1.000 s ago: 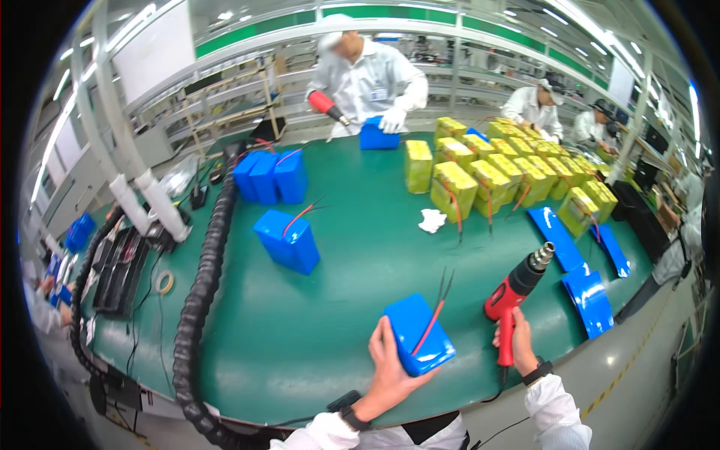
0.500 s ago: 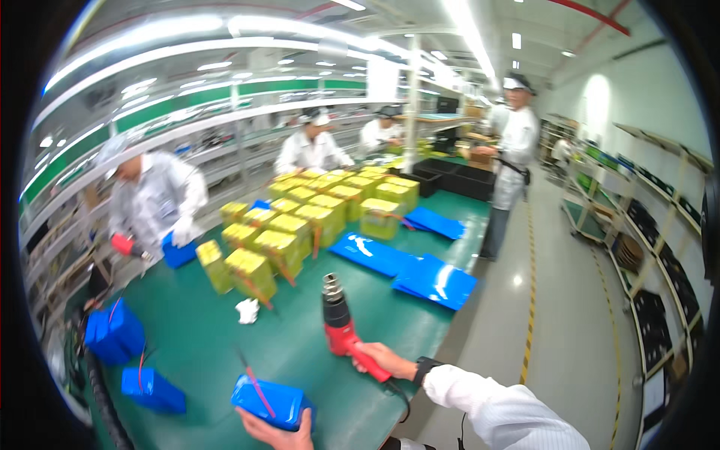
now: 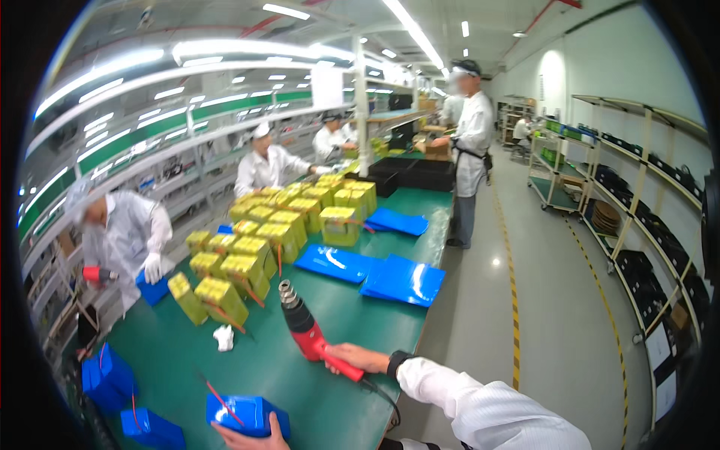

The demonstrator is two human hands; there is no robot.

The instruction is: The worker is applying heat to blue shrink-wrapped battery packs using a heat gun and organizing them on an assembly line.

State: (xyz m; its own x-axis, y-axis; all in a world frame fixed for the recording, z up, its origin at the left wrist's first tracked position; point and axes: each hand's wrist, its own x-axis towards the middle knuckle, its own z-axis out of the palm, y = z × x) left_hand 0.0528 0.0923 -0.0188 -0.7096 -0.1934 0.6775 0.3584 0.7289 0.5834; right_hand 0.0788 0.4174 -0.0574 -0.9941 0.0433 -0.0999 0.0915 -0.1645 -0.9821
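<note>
My right hand [image 3: 347,358] is wrapped around the handle of a red and black heat gun [image 3: 306,330], its metal nozzle tilted up and to the left. A cord runs from the handle toward the table's near edge. At the lower edge, my left hand [image 3: 259,441] grips a blue-wrapped battery pack [image 3: 259,414] with a red wire on top. The nozzle is apart from this pack. Two more blue packs, one upright [image 3: 109,379] and one nearer [image 3: 152,430], stand to the left.
Yellow battery blocks [image 3: 244,274] stand in rows on the green table [image 3: 330,300]. Flat blue sleeves [image 3: 405,281] lie at the right edge, a crumpled white scrap [image 3: 223,337] nearer. Across the table a co-worker [image 3: 124,232] handles a blue pack and a heat gun. Black bins [image 3: 420,174] stand behind.
The whole view has shifted, so the table's things sit farther left. The heat gun leans more to the left. A co-worker at the back stretches an arm toward the yellow blocks.
</note>
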